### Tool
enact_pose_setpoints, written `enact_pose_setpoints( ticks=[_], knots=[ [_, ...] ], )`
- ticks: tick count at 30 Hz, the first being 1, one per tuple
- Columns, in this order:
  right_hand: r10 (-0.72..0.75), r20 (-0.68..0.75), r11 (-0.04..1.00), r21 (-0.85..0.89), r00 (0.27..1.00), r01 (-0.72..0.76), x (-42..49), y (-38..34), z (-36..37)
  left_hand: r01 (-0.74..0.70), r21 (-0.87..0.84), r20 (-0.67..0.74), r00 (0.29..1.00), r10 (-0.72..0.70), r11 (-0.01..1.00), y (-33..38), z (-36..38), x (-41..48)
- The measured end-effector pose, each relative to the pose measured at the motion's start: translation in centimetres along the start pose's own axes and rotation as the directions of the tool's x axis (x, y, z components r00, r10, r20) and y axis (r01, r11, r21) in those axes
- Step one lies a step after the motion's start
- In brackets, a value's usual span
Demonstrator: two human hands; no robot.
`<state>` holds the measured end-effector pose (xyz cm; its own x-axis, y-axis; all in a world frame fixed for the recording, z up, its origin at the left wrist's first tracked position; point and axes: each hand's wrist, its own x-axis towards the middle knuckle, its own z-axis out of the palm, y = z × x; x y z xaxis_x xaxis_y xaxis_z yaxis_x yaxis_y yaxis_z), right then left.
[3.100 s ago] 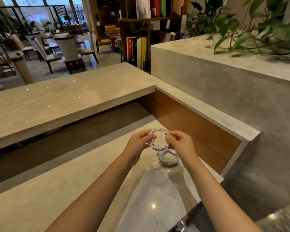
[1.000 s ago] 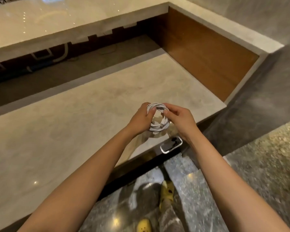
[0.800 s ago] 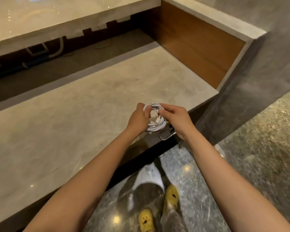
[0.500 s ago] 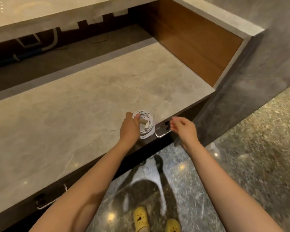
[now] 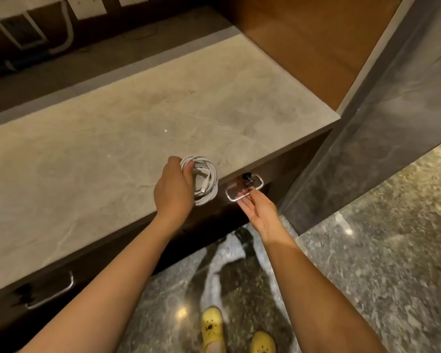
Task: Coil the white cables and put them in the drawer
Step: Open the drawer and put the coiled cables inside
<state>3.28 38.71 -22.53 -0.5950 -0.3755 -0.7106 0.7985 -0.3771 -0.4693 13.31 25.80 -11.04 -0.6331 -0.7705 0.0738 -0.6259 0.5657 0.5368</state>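
We can read no text, label, brand, number or sign anywhere here, neither on the counter front nor on the pale panels above.

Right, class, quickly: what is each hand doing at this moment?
Left hand: closed around the coiled white cables, held above the counter edge.
Right hand: open, palm up, fingers reaching under the drawer handle; holding nothing.
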Motion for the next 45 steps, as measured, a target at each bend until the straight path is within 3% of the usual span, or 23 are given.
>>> enact_pose_setpoints(
  ticks=[11, 19, 21, 22, 24, 25, 26, 28, 30, 31, 33, 37, 42, 45],
  knots=[
    [-0.008, 0.042, 0.998, 0.056, 0.999, 0.006, -2.1, 0.7, -5.0, 0.025, 0.030, -0.095, 0.995, -0.022, 0.999, 0.5, 0.8, -0.7],
    [0.030, -0.035, 0.996, -0.086, 0.999, -0.033, -6.2, -0.2, -8.6, 0.054, 0.031, -0.097, 0.994, -0.051, 0.998, 0.9, 0.7, -1.2],
    [-0.008, -0.107, 0.971, -0.240, 0.994, -0.018, -8.2, -1.2, -9.0, 0.053, 0.024, -0.094, 0.994, -0.051, 0.998, 1.0, 0.7, -1.3],
    [-0.102, -0.153, 0.917, -0.397, 0.983, 0.033, -9.2, -1.9, -9.2, 0.053, 0.026, -0.094, 0.994, -0.050, 0.998, 1.0, 0.7, -1.3],
    [-0.444, -0.085, 0.657, -0.708, 0.892, 0.259, -11.8, -3.8, -9.1, 0.050, 0.036, -0.103, 0.994, -0.046, 0.998, 1.0, 0.8, -1.3],
    [-0.572, 0.069, 0.496, -0.765, 0.818, 0.411, -13.1, -5.0, -8.3, 0.049, 0.039, -0.112, 0.993, -0.045, 0.998, 1.0, 0.9, -1.3],
    [-0.607, 0.271, 0.326, -0.772, 0.747, 0.545, -14.0, -6.1, -7.3, 0.050, 0.036, -0.120, 0.992, -0.046, 0.998, 1.1, 0.9, -1.4],
    [-0.421, 0.643, -0.139, -0.743, 0.640, 0.655, -13.4, -7.4, -5.4, 0.046, 0.022, -0.125, 0.991, -0.043, 0.999, 1.1, 1.1, -1.6],
    [-0.093, 0.723, -0.558, -0.607, 0.685, 0.565, -11.0, -7.4, -4.4, 0.018, -0.012, -0.121, 0.992, -0.019, 1.000, 1.0, 1.0, -2.0],
    [-0.001, 0.686, -0.679, -0.535, 0.728, 0.503, -10.2, -7.2, -4.3, -0.006, -0.039, -0.117, 0.993, 0.001, 0.999, 1.0, 0.9, -2.2],
    [0.032, 0.664, -0.781, -0.450, 0.747, 0.434, -9.3, -6.8, -4.6, -0.079, -0.071, -0.077, 0.994, 0.073, 0.994, 1.0, 0.7, -3.3],
    [0.026, 0.727, -0.799, -0.397, 0.686, 0.451, -9.7, -6.7, -5.6, -0.249, -0.035, 0.095, 0.963, 0.251, 0.968, 1.7, 2.5, -6.9],
    [0.096, 0.768, -0.803, -0.316, 0.633, 0.505, -11.1, -7.1, -8.5, -0.185, 0.016, 0.324, 0.931, 0.170, 0.983, 1.2, 7.4, -7.9],
    [0.073, 0.814, -0.788, -0.307, 0.576, 0.534, -11.5, -6.9, -9.9, -0.168, 0.145, 0.433, 0.897, 0.090, 0.975, 0.2, 9.5, -8.2]
  ],
)
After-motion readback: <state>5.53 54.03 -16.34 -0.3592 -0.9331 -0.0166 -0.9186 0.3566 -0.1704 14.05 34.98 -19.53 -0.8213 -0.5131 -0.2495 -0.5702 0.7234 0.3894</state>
